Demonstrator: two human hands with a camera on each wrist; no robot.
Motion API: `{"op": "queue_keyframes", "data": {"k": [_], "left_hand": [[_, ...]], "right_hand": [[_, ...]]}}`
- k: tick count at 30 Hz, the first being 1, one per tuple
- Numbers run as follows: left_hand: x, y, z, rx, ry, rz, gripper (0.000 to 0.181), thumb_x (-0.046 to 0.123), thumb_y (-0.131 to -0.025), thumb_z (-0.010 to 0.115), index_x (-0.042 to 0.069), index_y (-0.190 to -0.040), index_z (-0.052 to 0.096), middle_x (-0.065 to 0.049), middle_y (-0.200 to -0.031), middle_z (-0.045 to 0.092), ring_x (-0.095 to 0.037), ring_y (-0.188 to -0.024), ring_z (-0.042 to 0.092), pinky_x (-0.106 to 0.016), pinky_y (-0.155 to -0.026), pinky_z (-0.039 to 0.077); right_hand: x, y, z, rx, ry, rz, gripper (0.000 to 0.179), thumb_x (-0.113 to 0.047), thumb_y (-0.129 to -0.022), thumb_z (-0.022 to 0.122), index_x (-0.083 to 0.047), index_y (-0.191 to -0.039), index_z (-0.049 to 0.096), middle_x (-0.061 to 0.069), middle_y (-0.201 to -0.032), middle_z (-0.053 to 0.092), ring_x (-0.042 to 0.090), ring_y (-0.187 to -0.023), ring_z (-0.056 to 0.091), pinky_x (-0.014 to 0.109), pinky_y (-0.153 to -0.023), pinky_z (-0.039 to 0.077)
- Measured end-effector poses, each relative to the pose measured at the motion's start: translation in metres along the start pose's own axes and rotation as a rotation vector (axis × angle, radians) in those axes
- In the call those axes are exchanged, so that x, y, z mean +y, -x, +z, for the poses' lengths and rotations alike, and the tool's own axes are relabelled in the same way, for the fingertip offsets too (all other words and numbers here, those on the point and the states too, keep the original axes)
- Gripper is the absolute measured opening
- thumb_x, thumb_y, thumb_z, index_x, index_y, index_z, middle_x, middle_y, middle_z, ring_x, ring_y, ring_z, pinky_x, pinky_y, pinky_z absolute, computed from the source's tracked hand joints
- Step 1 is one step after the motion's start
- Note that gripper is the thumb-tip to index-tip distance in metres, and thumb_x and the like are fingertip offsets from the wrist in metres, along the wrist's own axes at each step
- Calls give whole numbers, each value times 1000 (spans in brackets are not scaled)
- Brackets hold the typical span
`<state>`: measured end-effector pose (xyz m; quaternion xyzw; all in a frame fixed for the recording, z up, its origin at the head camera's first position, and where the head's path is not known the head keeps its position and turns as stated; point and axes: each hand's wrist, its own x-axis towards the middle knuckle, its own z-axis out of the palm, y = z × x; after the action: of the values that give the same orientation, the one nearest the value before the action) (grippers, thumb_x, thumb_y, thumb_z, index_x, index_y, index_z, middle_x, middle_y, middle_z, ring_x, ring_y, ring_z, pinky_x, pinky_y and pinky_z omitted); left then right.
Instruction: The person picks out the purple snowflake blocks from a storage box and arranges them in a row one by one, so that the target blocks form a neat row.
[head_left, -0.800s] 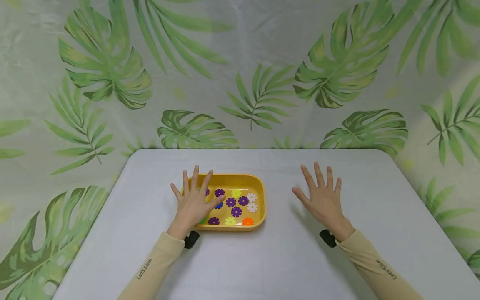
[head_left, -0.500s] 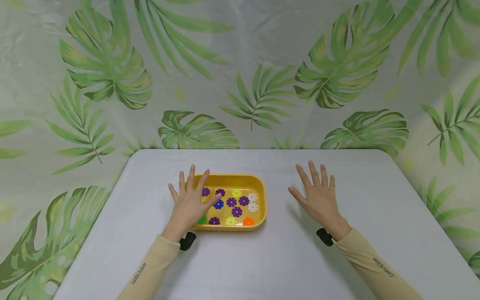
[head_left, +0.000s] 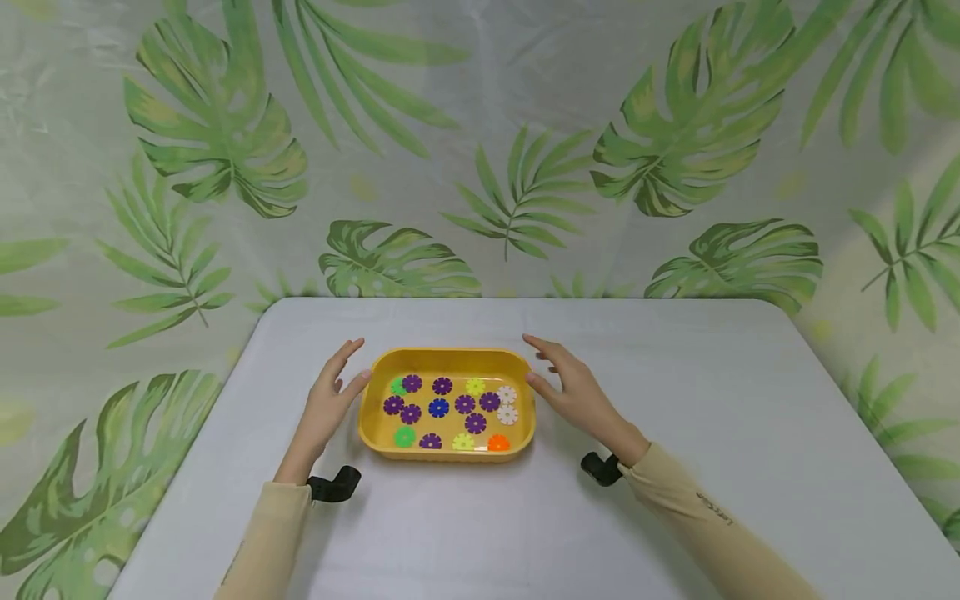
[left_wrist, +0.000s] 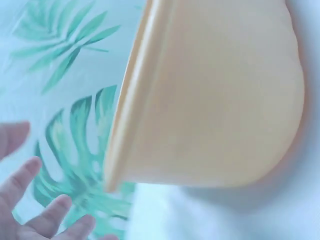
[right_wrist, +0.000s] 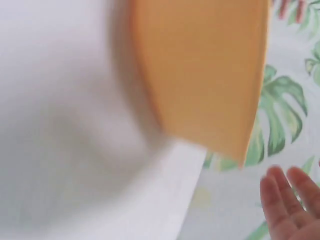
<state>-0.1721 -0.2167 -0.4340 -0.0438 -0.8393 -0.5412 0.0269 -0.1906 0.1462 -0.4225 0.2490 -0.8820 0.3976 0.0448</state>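
Note:
A yellow plastic tray (head_left: 447,456) with rounded corners stands on the white table. Several flower-shaped plastic discs lie in it, among them a blue disc (head_left: 438,407), an orange disc (head_left: 498,442) and a white disc (head_left: 507,414). My left hand (head_left: 327,408) is at the tray's left end, thumb tip right by the rim, fingers loosely bent. At the right end my right hand (head_left: 581,396) is held alike, its thumb close to the rim. Both wrist views show the tray's outer wall (left_wrist: 215,95) beside spread fingers, and neither hand grips anything.
White cloth covers the table (head_left: 465,533). Behind it hangs a leaf-patterned curtain (head_left: 540,92). A black wrist camera (head_left: 335,484) sits on the left wrist and a second black camera (head_left: 601,468) on the right.
The left hand has moved left off the tray and turned sideways, uncovering the discs there. The right hand has moved left to the tray's right end, also turning. The tray stays put.

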Motion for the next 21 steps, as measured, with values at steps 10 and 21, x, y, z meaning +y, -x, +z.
{"op": "queue_keyframes", "data": {"k": [10,21], "left_hand": [[-33,7,12,-111,442,-181,51,14,-102,44,12,-151,29,-5,-157,18,-23,-143,13,-38,-114,20],[-43,8,22,-75,524,-229,47,12,-102,45,15,-148,36,3,-157,17,-13,-143,12,-34,-115,18]], "right_hand": [[-32,-27,48,-405,-547,210,43,-21,-102,48,2,-138,44,27,-130,51,41,-105,57,50,-88,51],[-46,-41,98,-624,-571,360,35,-21,-102,47,-3,-131,55,14,-122,59,25,-87,66,34,-79,56]]}}
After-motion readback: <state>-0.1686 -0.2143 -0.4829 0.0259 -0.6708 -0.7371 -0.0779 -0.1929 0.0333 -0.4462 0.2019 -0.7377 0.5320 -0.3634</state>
